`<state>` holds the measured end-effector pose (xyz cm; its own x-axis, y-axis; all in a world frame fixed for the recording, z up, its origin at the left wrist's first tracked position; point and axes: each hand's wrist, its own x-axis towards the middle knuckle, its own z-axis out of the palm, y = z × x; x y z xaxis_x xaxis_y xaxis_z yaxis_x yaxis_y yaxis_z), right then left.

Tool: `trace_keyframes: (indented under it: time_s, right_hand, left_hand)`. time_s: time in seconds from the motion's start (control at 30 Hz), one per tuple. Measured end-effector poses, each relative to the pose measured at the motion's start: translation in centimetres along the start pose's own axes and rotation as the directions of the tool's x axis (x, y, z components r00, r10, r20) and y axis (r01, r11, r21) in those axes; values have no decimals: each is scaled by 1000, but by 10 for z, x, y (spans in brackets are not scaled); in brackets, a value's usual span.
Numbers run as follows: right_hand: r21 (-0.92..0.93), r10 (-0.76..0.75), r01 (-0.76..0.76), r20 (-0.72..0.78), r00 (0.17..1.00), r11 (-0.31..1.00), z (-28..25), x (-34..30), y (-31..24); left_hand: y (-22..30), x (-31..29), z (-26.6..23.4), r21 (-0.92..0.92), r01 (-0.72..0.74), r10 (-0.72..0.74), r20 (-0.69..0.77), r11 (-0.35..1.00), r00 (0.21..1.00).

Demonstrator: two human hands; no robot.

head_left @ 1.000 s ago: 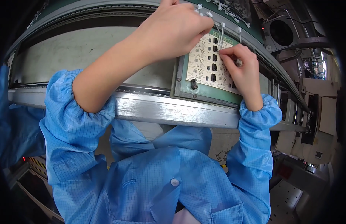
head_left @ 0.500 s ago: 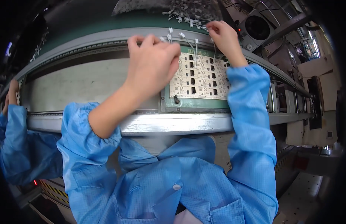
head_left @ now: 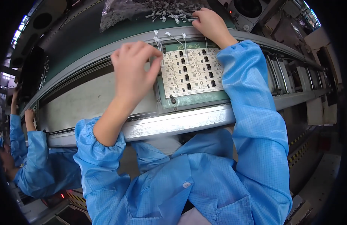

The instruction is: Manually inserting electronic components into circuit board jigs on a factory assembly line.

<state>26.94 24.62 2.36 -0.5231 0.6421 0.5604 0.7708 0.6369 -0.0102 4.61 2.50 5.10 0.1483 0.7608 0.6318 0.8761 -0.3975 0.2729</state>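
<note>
My left hand [head_left: 134, 71] blurs, thumb and forefinger nearly meeting beside one panel [head_left: 196, 71] in one green fixture [head_left: 199, 98]; my right hand's [head_left: 211, 24] bent fingers touch one wire pile [head_left: 177, 17]; I can't tell either's hold; ten black parts [head_left: 185, 69] show, four white plugs [head_left: 184, 35] behind.

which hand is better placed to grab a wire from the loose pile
Probably the right hand: it is at the right end of the loose wire pile, while the left hand is beside the cream panel's left edge.
</note>
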Motion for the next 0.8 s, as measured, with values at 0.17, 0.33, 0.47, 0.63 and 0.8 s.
trace_keyframes:
  time_s: [0.17, 0.33, 0.47, 0.63, 0.8]
  right_hand:
    - [576, 327, -304, 67, 943, 759, -50, -7, -17]
    - [696, 359, -303, 71, 931, 650, -48, -14, 30]
    - [783, 369, -302, 99, 924, 544, -49, -26, 47]
    - [869, 316, -243, 107, 943, 431, -39, -26, 58]
    - [977, 309, -206, 215, 926, -59, -60, -29, 57]
  left_hand:
    - [6, -17, 19, 50, 13, -21, 173, 999, 985]
    - [13, -8, 27, 109, 28, -55, 251, 994, 967]
    - [16, -6, 35, 75, 70, -90, 298, 995, 950]
    - [15, -7, 38, 41, 143, -148, 337, 989, 930]
    - [12, -6, 37, 53, 136, -146, 336, 989, 930]
